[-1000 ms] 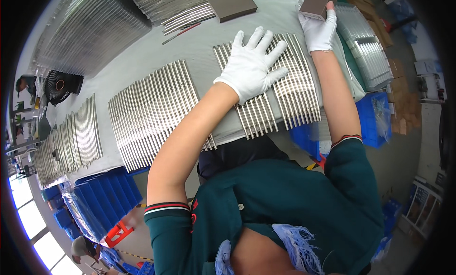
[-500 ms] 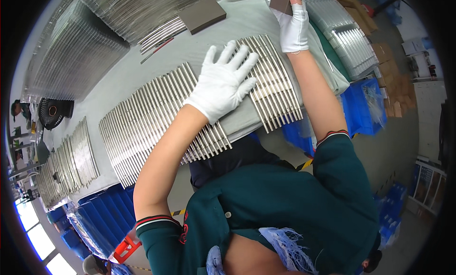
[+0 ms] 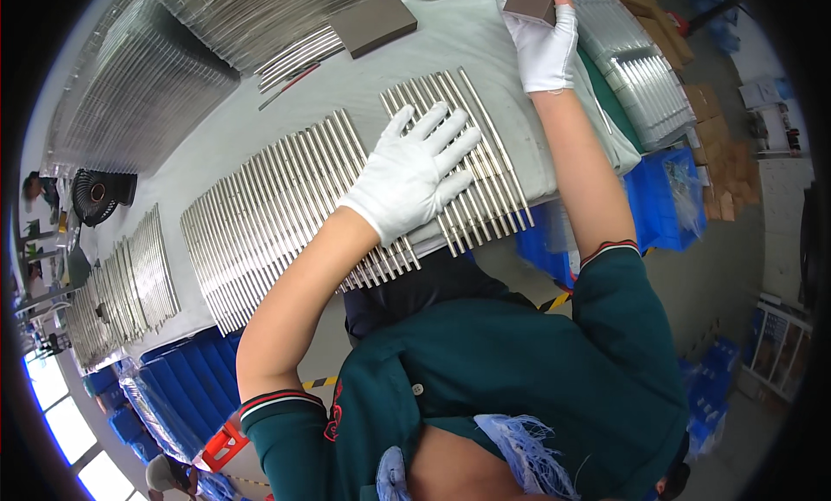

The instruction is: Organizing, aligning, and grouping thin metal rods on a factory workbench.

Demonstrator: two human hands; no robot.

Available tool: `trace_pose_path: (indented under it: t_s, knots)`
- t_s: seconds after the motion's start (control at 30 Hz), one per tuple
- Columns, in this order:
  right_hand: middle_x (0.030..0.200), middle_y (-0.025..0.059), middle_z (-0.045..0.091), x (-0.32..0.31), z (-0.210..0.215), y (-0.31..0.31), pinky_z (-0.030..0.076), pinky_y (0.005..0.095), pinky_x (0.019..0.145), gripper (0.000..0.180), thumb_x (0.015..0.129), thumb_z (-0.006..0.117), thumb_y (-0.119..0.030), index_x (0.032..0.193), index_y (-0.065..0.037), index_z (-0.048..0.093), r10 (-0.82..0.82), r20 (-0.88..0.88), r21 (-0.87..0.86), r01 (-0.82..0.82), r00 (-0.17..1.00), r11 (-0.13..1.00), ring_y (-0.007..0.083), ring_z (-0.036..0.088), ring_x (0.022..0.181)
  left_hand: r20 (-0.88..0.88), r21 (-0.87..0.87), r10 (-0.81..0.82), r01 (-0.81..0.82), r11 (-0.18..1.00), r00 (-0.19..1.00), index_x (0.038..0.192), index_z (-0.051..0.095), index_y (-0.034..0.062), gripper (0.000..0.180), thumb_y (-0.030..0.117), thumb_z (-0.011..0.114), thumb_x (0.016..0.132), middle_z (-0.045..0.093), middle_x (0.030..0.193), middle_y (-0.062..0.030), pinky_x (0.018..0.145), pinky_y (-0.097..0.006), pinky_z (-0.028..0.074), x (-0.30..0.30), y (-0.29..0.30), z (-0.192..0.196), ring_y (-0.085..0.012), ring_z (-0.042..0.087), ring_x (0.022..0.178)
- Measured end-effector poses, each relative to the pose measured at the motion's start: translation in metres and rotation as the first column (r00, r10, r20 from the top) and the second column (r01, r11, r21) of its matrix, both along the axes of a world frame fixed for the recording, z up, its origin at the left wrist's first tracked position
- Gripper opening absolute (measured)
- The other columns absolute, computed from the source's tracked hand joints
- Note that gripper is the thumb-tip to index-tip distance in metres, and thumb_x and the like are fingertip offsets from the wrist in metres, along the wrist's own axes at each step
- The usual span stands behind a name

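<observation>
My left hand (image 3: 414,174), in a white glove, lies flat with fingers spread on a group of shiny metal rods (image 3: 486,193). The rods lie side by side on the pale cloth, and one at their right end stands slightly apart. Left of that hand is a larger row of similar metal rods (image 3: 268,211), with a gap between the two groups. At the far right of the table, my right hand (image 3: 547,55), gloved with a bare thumb tip, grips a brown-grey rectangular block (image 3: 530,0). Its other fingers are partly hidden behind the block.
Another brown-grey block (image 3: 374,25) lies at the back beside several rods and a thin red stick (image 3: 290,87). Stacked clear plastic trays (image 3: 130,94) rise at the far left, more trays (image 3: 636,68) at right. A black fan (image 3: 97,196), further rods (image 3: 130,284) and blue bins (image 3: 662,198) surround.
My left hand has slid a little left and nearer to me, and the right group of rods has shifted that way, leaving one rod apart. My right hand still holds the block.
</observation>
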State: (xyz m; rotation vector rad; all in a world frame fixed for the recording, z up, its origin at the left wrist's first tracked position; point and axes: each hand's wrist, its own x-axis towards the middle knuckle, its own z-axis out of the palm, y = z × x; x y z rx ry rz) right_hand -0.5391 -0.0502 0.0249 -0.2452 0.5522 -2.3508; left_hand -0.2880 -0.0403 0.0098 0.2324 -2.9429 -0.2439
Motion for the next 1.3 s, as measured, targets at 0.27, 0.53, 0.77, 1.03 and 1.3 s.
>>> trace_pose_path:
  t_s: [0.27, 0.53, 0.77, 1.03, 1.3]
  knots:
    - [0.116, 0.0113, 0.059, -0.018, -0.024, -0.01, 0.047, 0.0431, 0.096, 0.045, 0.095, 0.065, -0.031, 0.127, -0.003, 0.052, 0.075, -0.163, -0.031, -0.081, 0.984, 0.996, 0.0265, 0.057, 0.107, -0.048, 0.169, -0.043, 0.051, 0.984, 0.998, 0.142, 0.046, 0.0015, 0.064, 0.044, 0.053, 0.094, 0.045, 0.145, -0.0223, 0.118, -0.049, 0.021, 0.012, 0.053, 0.016, -0.0376, 0.034, 0.142]
    - [0.128, 0.0135, 0.055, -0.027, -0.033, -0.01, 0.04, 0.0539, 0.109, 0.048, 0.097, 0.061, -0.031, 0.134, -0.003, 0.047, 0.116, -0.237, 0.06, -0.104, 0.965, 0.993, 0.0306, 0.053, 0.119, -0.152, 0.094, -0.137, 0.152, 0.984, 0.979, 0.137, 0.05, 0.0015, 0.061, 0.043, 0.056, 0.093, 0.048, 0.141, -0.019, 0.117, -0.05, 0.023, -0.03, 0.08, -0.005, -0.0352, 0.037, 0.139]
    - [0.132, 0.0131, 0.053, -0.024, -0.032, -0.009, 0.035, 0.0559, 0.112, 0.048, 0.097, 0.061, -0.029, 0.135, -0.004, 0.046, 0.132, -0.228, 0.068, -0.12, 0.965, 0.99, 0.0308, 0.05, 0.122, -0.091, 0.115, -0.121, 0.132, 0.985, 0.988, 0.134, 0.053, 0.006, 0.054, 0.04, 0.057, 0.093, 0.048, 0.141, -0.0162, 0.117, -0.051, 0.024, -0.001, 0.074, -0.001, -0.0331, 0.039, 0.138]
    - [0.134, 0.0139, 0.05, -0.015, -0.028, -0.006, 0.036, 0.0547, 0.113, 0.051, 0.097, 0.061, -0.03, 0.136, -0.004, 0.043, 0.117, -0.263, 0.089, -0.097, 0.958, 0.991, 0.031, 0.048, 0.124, -0.127, 0.112, -0.11, 0.125, 0.986, 0.986, 0.135, 0.052, 0.0061, 0.054, 0.036, 0.06, 0.091, 0.049, 0.141, -0.0142, 0.118, -0.049, 0.025, 0.019, 0.068, -0.007, -0.0322, 0.041, 0.137]
    - [0.136, 0.0159, 0.049, -0.018, -0.033, -0.007, 0.034, 0.05, 0.115, 0.059, 0.096, 0.063, -0.033, 0.14, -0.001, 0.041, 0.163, -0.29, 0.148, -0.124, 0.943, 0.981, 0.0317, 0.047, 0.126, -0.179, 0.161, -0.157, 0.187, 0.969, 0.971, 0.135, 0.052, 0.0053, 0.054, 0.036, 0.06, 0.091, 0.048, 0.14, -0.0163, 0.116, -0.048, 0.027, -0.01, 0.081, -0.004, -0.0337, 0.038, 0.138]
